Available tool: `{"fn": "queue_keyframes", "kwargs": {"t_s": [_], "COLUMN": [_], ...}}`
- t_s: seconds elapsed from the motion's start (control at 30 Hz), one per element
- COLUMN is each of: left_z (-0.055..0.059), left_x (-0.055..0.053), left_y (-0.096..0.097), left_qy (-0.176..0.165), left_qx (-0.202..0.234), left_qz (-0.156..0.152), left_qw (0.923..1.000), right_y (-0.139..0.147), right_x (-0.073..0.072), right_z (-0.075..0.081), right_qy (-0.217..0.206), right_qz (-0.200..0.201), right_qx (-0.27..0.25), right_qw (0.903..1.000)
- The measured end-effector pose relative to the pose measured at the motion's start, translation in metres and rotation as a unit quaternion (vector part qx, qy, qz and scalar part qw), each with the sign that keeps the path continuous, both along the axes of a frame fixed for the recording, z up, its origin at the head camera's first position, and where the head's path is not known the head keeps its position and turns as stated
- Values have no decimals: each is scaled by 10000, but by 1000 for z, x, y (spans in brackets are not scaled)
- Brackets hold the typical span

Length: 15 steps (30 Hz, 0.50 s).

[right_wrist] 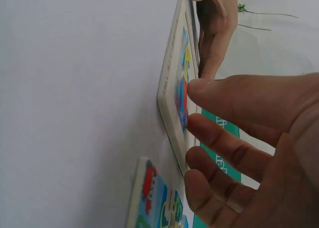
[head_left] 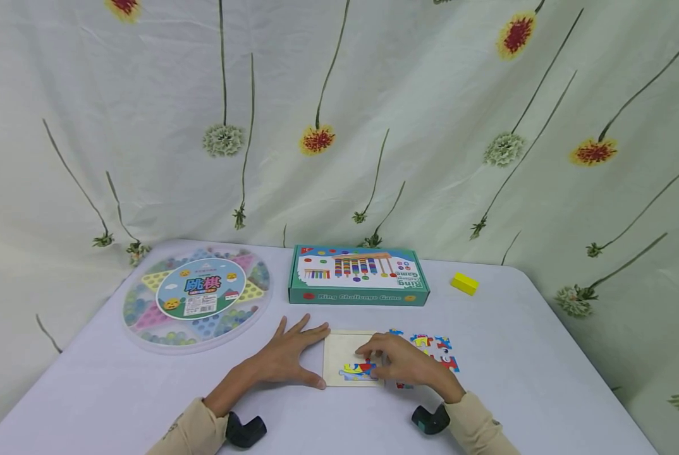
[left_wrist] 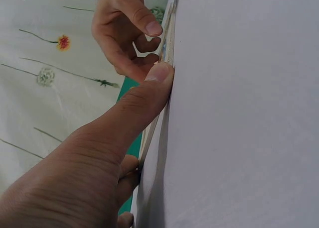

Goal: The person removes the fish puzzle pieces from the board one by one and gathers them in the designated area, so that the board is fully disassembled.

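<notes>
A pale wooden puzzle tray (head_left: 342,344) lies in front of the person, with several joined colourful jigsaw pieces (head_left: 353,371) along its near side. The left hand (head_left: 287,355) spreads its fingers at the tray's left side, thumb at the near corner. In the left wrist view, that thumb (left_wrist: 158,74) rests on the tray's edge. Over the tray's right part, the right hand (head_left: 399,360) has its thumb and fingers bent loosely downward. Its thumb (right_wrist: 202,87) touches the red part of the picture in the right wrist view, a fingertip close beside it. The right hand hides some pieces.
Loose jigsaw pieces (head_left: 444,362) lie right of the tray, partly behind the right hand. A green Ring Challenge Game box (head_left: 359,296) stands behind it. At left is a round Chinese checkers set (head_left: 200,287); a yellow block (head_left: 464,284) sits at back right.
</notes>
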<state>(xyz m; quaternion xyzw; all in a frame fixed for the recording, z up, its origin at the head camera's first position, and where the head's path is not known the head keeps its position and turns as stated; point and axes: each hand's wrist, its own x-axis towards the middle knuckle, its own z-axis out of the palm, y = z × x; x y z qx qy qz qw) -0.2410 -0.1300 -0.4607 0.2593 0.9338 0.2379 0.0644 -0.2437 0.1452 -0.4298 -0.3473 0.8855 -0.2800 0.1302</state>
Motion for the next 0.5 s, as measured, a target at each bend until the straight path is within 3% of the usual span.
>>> {"fn": "queue_keyframes", "kwargs": {"t_s": [0.5], "left_z": [0], "left_x": [0], "left_y": [0], "left_qy": [-2], "left_qx": [-36], "left_qz": [17], "left_qw": [10000], "right_y": [-1], "right_x": [3], "right_z": [-4], "right_qy": [-148], "right_qz": [97], "right_qx": [-172], "right_qw": [9997]}}
